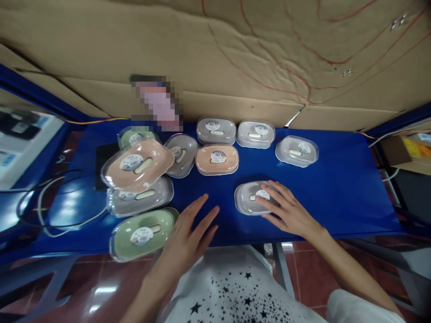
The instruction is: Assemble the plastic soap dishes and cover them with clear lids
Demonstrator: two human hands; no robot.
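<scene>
Several oval soap boxes with clear lids lie on a blue table (343, 188). My right hand (286, 208) rests with spread fingers on a grey soap box (247, 198) near the table's front edge. My left hand (188, 235) hovers flat and open over the front edge, just right of a green soap box (141, 233). Behind that green box lies a grey box (139, 198), with a peach box (136, 165) tilted on top of it.
Further back sit a peach box (217, 159), three grey boxes (216, 130) (255, 133) (296, 151), a tilted grey one (182, 154) and a green one (136, 136). Cardboard (235, 58) lines the back. A white cable (50, 211) loops at left.
</scene>
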